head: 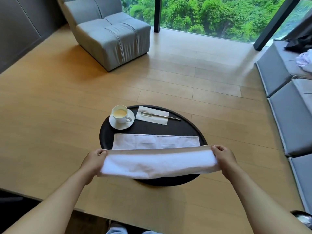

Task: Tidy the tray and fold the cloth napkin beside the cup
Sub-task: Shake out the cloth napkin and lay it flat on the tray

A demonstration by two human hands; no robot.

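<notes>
Tray (108, 132): round, matte black, sitting on a pale wood counter (50, 115).
Napkin (157, 162): white woven cloth, lying across the tray's near half, its near edge being lifted.
Left hand (94, 160): fingers pinching the napkin's left corner.
Right hand (224, 157): fingers pinching its right corner.
Cup (120, 114): glossy white, on a saucer at the tray's far left.

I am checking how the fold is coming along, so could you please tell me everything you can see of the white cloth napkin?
The cloth napkin is plain white woven fabric with a stitched hem. It is long and narrow. Its far part lies flat on the round black tray, nearer the person than the cup. The near part is lifted and stretched taut, the left hand pinching one end and the right hand the other, so it is mid-fold, with slight creases.
</notes>
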